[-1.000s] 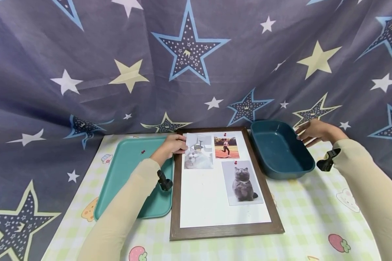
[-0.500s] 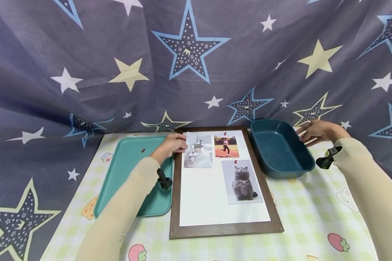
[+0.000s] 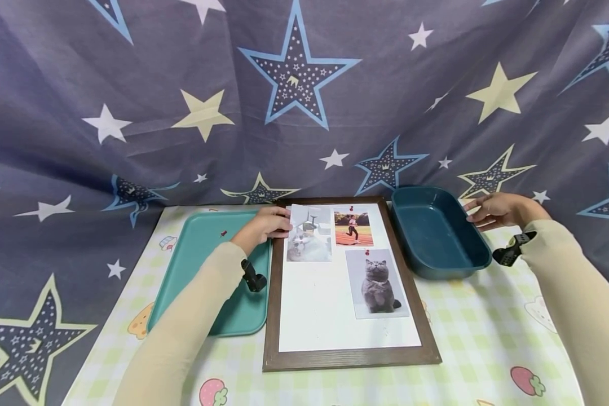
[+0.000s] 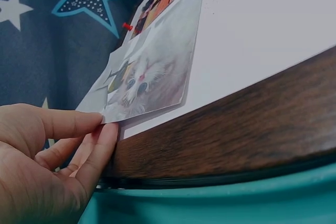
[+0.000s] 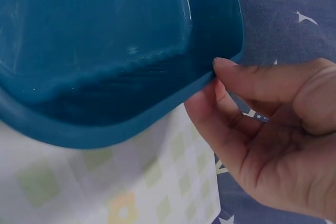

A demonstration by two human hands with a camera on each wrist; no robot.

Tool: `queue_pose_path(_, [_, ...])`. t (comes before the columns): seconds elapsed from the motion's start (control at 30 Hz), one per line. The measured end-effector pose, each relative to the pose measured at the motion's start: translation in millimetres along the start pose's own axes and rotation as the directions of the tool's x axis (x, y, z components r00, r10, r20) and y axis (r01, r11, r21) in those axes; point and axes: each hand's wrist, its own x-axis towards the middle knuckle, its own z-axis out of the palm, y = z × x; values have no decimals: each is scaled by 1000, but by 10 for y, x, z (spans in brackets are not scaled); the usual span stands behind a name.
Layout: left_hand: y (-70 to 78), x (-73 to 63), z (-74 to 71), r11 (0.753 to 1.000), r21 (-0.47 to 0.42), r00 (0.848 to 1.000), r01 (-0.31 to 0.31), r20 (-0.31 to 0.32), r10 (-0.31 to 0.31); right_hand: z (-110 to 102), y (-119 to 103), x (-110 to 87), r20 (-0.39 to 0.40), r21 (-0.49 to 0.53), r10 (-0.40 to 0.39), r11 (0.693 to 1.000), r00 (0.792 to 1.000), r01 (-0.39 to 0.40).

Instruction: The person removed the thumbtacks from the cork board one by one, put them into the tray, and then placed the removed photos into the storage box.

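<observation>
Backed by purple-blue star-printed cloth (image 3: 147, 56). With the left hand (image 3: 260, 228), pinching a thin paper white-cat photo (image 3: 307, 243), just to that hand's right, by its edge; probably light, bendable, easily creased, best held there. With the right hand (image 3: 504, 210), gripping a dark-blue plastic tub (image 3: 433, 231) by its rim.

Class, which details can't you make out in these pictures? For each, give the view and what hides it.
Head: part of the green tray, behind the left sleeve; anything lying there is hidden.
Head: the runner's features in the running picture, too small.
Left wrist: the pinched corner of the white-cat picture, covered by the left hand.
Right wrist: the rest of the blue basin, cut off by the top and left edges.
</observation>
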Motion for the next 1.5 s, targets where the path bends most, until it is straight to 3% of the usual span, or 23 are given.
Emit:
queue_pose_path(0.83, [175, -57, -51, 987, -152, 997, 48, 71, -37, 62, 7, -7, -56, -5, -17, 1000, 998, 17])
queue_pose_path(1.03, [381, -121, -83, 989, -142, 997, 46, 74, -35, 59, -1, -33, -56, -14, -14, 1000, 998, 13])
queue_pose_path(1.33, [716, -319, -187, 986, -164, 991, 34, 137, -11, 55, -11, -45, -53, -5, -24, 1000, 998, 24])
queue_pose_path(1.5, [921, -428, -219, 986, -163, 992, 32, 129, -11, 69, -9, -35, -48, 0, -27, 1000, 999, 27])
